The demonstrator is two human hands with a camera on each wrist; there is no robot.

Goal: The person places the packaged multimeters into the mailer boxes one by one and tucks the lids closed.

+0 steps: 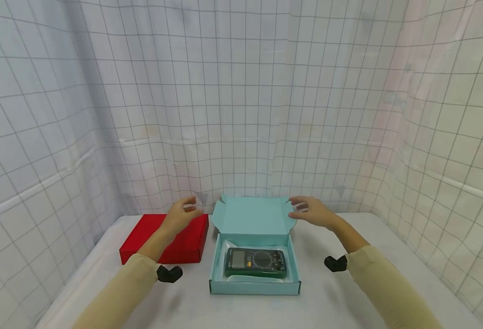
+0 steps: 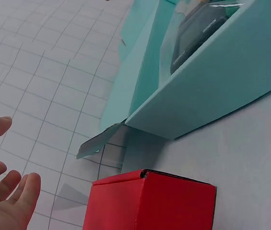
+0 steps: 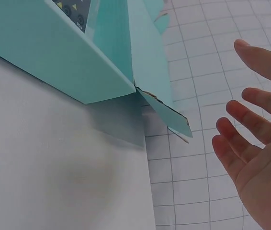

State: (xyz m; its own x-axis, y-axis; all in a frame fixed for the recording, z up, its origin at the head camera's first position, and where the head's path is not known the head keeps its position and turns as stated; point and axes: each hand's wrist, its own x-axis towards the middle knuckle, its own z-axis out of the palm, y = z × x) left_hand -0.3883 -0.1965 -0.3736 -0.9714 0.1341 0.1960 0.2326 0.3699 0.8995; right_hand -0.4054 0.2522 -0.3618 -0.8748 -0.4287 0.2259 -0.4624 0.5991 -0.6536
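A light blue cardboard box stands on the table with its lid tilted back. Inside lies a dark multimeter with a green edge, in clear plastic wrapping. My left hand hovers left of the lid, over the back of a closed red box, its fingers loosely bent and holding nothing. On the other side, my right hand is close to the lid's right side flap; the right wrist view shows a gap between that hand and the flap, with nothing in the fingers.
The white table carries both boxes, the red one to the left of the blue one. A white gridded curtain hangs behind the table and along both sides. Black wrist-worn pieces show at the sleeves.
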